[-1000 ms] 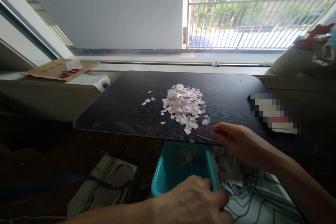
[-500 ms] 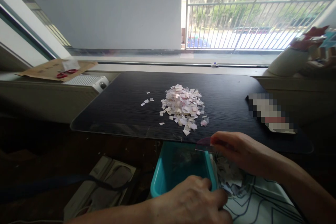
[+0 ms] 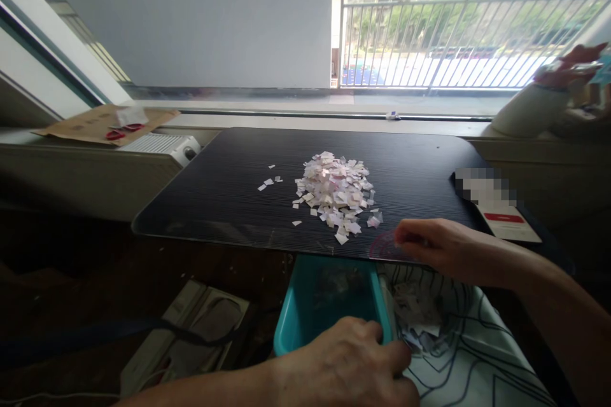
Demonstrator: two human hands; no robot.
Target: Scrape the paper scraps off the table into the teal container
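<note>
A heap of small white and pinkish paper scraps point(image 3: 334, 187) lies on the dark table point(image 3: 214, 184), with a few loose pieces to its left. My right hand point(image 3: 439, 245) is closed on a clear protractor with pink markings point(image 3: 382, 246), which lies at the table's near edge, right of and below the heap. Below that edge stands a teal bin point(image 3: 286, 324), its mouth partly under the table. My left hand point(image 3: 351, 356) is curled over the bin's near rim; its fingertips are hidden.
A phone point(image 3: 510, 222) lies at the table's right. More paper scraps point(image 3: 417, 311) sit on patterned cloth point(image 3: 472, 356) beside the bin. On the left ledge, red-handled scissors point(image 3: 117, 134) rest on a brown envelope point(image 3: 86, 124). A pale box point(image 3: 191, 337) is on the floor.
My right hand has moved up and slightly right with the protractor, from over the bin's edge onto the table's near edge. My left hand stays at the bin's rim.
</note>
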